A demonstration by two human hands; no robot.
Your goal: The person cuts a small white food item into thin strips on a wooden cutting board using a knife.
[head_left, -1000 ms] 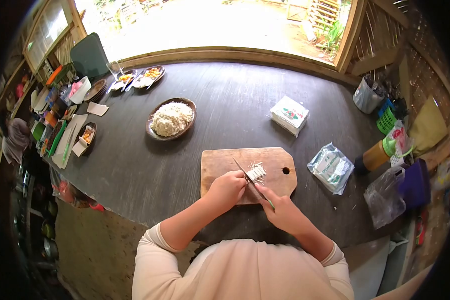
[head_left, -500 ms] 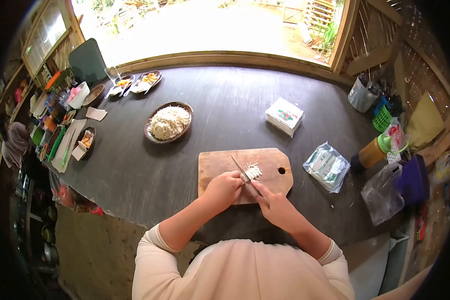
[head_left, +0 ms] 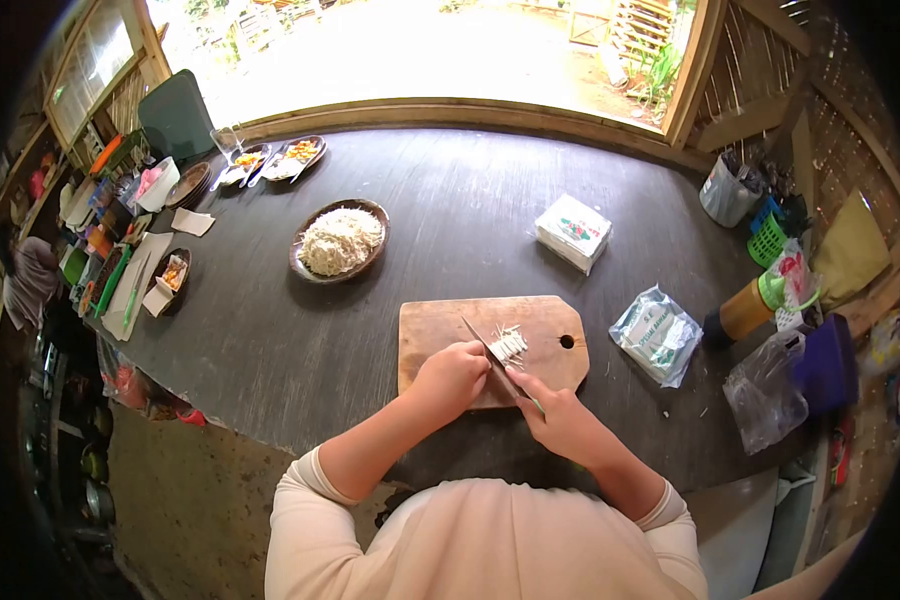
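My right hand [head_left: 560, 420] is wrapped around the green handle of a knife [head_left: 503, 379], its blade slanting up to the left over a wooden cutting board [head_left: 425, 318]. Thin white strips of food [head_left: 511, 345] lie in a small pile on the board, along the blade's right side. My left hand [head_left: 454, 376] is closed at the left of the blade, knuckles close to it; what its fingers press on is hidden beneath them. Beyond the board, a brown bowl [head_left: 299, 270] holds a heap of shredded white food [head_left: 340, 240].
Right of the board are a printed white pack [head_left: 573, 233] and a plastic-wrapped pack [head_left: 655, 335]. A clear plastic bag [head_left: 767, 395] and purple container [head_left: 825, 365] stand at the right edge. Dishes of food [head_left: 300, 155] and another knife [head_left: 135, 290] are at left.
The knife has shifted slightly and more of its green handle shows by my right hand. My left hand stays beside the blade. The whole view has moved a little.
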